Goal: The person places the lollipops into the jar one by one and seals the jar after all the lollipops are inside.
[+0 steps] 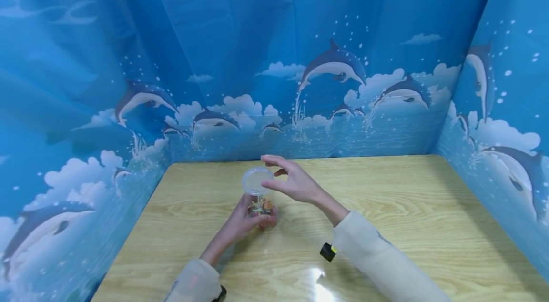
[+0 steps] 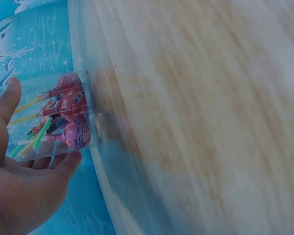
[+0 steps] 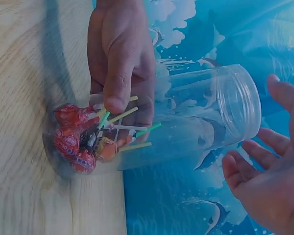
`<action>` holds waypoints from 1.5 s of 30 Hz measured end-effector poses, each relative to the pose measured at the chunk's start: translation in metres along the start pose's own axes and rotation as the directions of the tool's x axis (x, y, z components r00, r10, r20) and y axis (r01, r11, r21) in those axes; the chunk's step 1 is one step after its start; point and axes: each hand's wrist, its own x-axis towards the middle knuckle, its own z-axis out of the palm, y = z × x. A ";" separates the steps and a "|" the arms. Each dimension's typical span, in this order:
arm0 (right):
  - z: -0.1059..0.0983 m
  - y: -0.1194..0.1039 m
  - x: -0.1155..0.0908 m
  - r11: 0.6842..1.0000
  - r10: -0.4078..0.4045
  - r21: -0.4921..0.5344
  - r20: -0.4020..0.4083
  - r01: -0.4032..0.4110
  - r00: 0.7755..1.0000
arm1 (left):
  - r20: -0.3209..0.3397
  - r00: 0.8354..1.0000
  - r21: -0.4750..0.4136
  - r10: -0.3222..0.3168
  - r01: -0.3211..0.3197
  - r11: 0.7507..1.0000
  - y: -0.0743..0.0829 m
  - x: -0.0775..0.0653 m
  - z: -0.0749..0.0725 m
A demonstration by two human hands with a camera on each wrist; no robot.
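Note:
A clear plastic jar (image 3: 186, 115) stands upright near the table's back edge, several wrapped lollipops (image 3: 78, 142) at its bottom. Their wrappers are red, pink and orange, with yellow, green and white sticks. My left hand (image 1: 240, 221) grips the jar's lower part, thumb on one side and fingers round the other; the left wrist view shows the same lollipops (image 2: 71, 105) through its wall. Beside the jar's round mouth, my right hand (image 1: 298, 183) has its thumb and fingers spread and holds nothing. Whether a clear lid covers the mouth, I cannot tell.
The wood-grain table (image 1: 386, 197) meets a blue dolphin-print curtain (image 1: 240, 54) at the back and both sides. A small black device with a yellow mark (image 1: 328, 251) sits by the right cuff. Light glares off the table's front.

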 end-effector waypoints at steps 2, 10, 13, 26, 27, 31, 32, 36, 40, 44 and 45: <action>0.000 0.001 0.002 1.000 -0.006 0.012 0.040 0.005 0.999 | 0.009 1.000 0.002 0.005 -0.005 1.000 0.000 0.000 0.000; 0.004 0.003 -0.001 0.999 -0.011 0.038 0.067 0.009 0.998 | 0.030 0.999 -0.022 0.009 -0.008 1.000 0.002 0.002 -0.001; 0.008 0.000 -0.004 0.998 0.012 0.055 0.018 -0.013 1.000 | 0.032 0.999 -0.021 0.014 -0.014 1.000 0.001 0.002 -0.001; 0.035 -0.016 -0.020 0.999 0.049 0.031 -0.302 -0.041 0.952 | 0.024 1.000 -0.006 0.017 -0.017 1.000 0.000 0.001 0.000; 0.036 -0.017 -0.021 0.999 0.049 0.030 -0.325 -0.042 0.944 | 0.024 1.000 -0.002 0.020 -0.020 1.000 -0.001 0.001 0.000; 0.039 -0.021 -0.026 0.999 0.036 -0.008 -0.405 -0.043 0.914 | 0.013 1.000 -0.007 0.015 -0.015 1.000 0.000 0.000 0.000; 0.039 -0.022 -0.026 0.999 0.027 -0.021 -0.419 -0.040 0.907 | 0.008 1.000 -0.007 0.016 -0.016 1.000 0.000 0.000 0.000; 0.040 -0.022 -0.029 0.997 -0.006 -0.066 -0.445 -0.026 0.895 | -0.003 1.000 -0.011 0.015 -0.015 1.000 0.002 0.000 0.000; 0.035 -0.023 -0.028 0.997 -0.009 -0.079 -0.403 -0.025 0.915 | 0.000 1.000 -0.017 0.005 -0.005 1.000 0.002 0.000 -0.001; 0.024 -0.020 -0.022 0.997 0.024 -0.061 -0.278 -0.043 0.960 | 0.021 1.000 -0.023 0.014 -0.014 1.000 0.001 0.001 -0.001; 0.021 -0.018 -0.020 0.998 0.032 -0.052 -0.236 -0.046 0.971 | 0.027 0.999 -0.030 0.018 -0.017 0.999 0.000 0.001 -0.002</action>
